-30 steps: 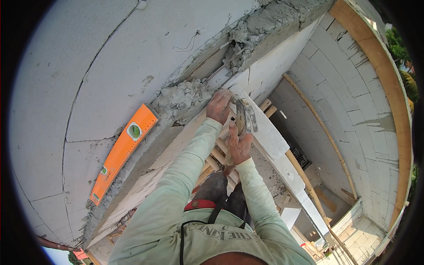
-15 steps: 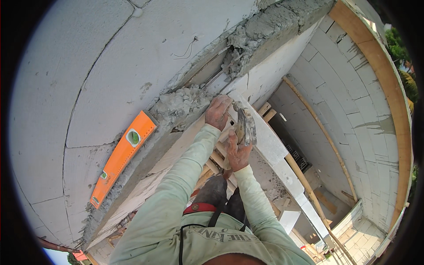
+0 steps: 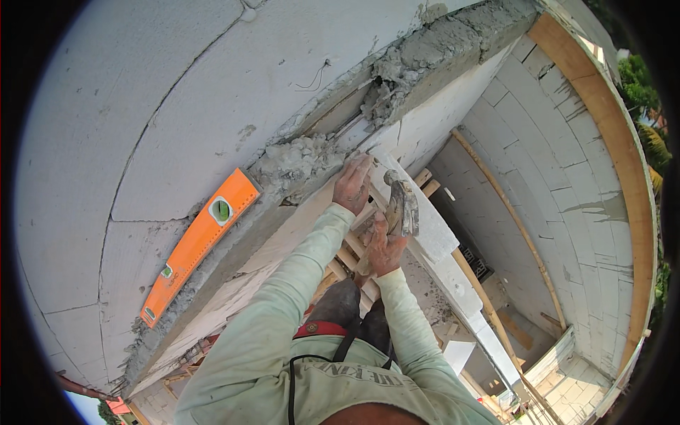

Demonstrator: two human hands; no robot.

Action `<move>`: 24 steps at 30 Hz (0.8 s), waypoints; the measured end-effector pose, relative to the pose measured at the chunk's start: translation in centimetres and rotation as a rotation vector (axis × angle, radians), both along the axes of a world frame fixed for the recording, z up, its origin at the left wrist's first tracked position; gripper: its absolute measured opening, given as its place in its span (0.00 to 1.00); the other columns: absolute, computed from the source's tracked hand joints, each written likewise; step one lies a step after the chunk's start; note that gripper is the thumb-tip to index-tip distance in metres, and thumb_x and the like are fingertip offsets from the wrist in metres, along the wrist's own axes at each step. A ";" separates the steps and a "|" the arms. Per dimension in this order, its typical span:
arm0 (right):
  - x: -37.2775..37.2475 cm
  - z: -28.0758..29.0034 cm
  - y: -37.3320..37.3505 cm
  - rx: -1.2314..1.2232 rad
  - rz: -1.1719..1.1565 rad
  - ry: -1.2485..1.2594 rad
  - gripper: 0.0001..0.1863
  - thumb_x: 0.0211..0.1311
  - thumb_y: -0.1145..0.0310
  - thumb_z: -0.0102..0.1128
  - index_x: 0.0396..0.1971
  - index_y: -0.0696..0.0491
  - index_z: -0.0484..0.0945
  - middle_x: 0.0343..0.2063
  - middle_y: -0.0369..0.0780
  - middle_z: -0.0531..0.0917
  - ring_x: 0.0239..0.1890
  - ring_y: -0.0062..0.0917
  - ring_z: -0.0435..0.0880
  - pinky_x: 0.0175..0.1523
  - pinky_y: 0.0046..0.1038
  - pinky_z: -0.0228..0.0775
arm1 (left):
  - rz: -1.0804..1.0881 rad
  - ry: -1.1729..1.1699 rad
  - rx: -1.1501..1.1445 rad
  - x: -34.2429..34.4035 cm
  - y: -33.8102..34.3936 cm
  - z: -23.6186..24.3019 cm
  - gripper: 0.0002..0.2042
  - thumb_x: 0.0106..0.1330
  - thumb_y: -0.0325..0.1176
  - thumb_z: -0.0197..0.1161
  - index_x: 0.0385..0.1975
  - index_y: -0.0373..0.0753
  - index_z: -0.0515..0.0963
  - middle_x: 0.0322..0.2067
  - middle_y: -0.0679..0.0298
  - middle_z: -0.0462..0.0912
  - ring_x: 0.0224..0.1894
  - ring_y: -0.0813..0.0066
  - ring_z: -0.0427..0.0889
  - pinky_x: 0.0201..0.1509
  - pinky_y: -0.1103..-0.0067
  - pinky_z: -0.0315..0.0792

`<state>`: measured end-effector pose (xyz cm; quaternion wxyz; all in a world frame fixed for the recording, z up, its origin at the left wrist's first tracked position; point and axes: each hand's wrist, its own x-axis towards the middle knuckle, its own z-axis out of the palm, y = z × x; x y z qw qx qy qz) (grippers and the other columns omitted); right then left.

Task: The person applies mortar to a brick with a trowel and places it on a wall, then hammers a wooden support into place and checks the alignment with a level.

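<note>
My left hand (image 3: 353,183) rests on the near end of a pale block (image 3: 419,212), next to the rough mortar ledge, its fingers stretched out and pointing away from me. My right hand (image 3: 384,248) is closed around what looks like a claw hammer (image 3: 402,202), caked with grey mortar. Its head lies just above my fingers, close beside the block's left edge; most of the handle is hidden by the hand. Left of my hands, an orange spirit level (image 3: 198,244) with green vials leans along the mortar ledge against the block wall.
Lumpy mortar (image 3: 297,166) covers the ledge beside my left hand. A large pale block wall (image 3: 177,134) rises at the left. Below on the right drops a deep room with block walls (image 3: 538,156) and a wooden pole (image 3: 510,205). Wooden rungs (image 3: 347,256) show beneath my arms.
The view has shifted slightly, and the level and ledge sit a little differently in it. Both hands keep their places at the block, the right one still around the hammer.
</note>
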<state>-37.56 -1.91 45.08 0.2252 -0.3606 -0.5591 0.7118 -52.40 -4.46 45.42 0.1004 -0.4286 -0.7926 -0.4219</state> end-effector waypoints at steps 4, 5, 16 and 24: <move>0.1 0.5 -0.5 -0.013 -0.096 0.163 0.25 0.63 0.63 0.60 0.54 0.62 0.66 0.44 0.41 0.76 0.43 0.25 0.74 0.50 0.26 0.66 | 0.011 0.027 0.002 0.7 -1.2 -0.4 0.22 0.60 0.21 0.54 0.57 0.35 0.69 0.54 0.51 0.73 0.58 0.51 0.70 0.62 0.65 0.64; 0.2 0.4 -0.5 -0.106 -0.089 0.163 0.25 0.63 0.64 0.60 0.54 0.62 0.66 0.46 0.41 0.75 0.44 0.25 0.74 0.50 0.25 0.66 | -0.004 0.095 -0.050 0.7 -1.2 -0.4 0.25 0.59 0.20 0.52 0.59 0.33 0.66 0.56 0.50 0.70 0.60 0.51 0.67 0.64 0.64 0.62; -2.3 -3.1 -1.6 0.086 -0.027 0.041 0.26 0.61 0.57 0.61 0.52 0.59 0.70 0.43 0.45 0.78 0.41 0.29 0.76 0.46 0.30 0.69 | -0.068 0.141 -0.104 0.0 -1.2 -2.1 0.29 0.53 0.16 0.51 0.59 0.34 0.67 0.58 0.53 0.70 0.62 0.54 0.66 0.65 0.67 0.62; -1.8 -0.2 -2.2 0.065 -0.097 0.105 0.29 0.62 0.54 0.59 0.53 0.63 0.69 0.39 0.51 0.79 0.43 0.37 0.77 0.50 0.33 0.67 | -0.061 0.169 -0.154 -0.4 -1.9 -2.1 0.29 0.53 0.17 0.53 0.60 0.37 0.66 0.57 0.55 0.71 0.60 0.54 0.68 0.63 0.67 0.65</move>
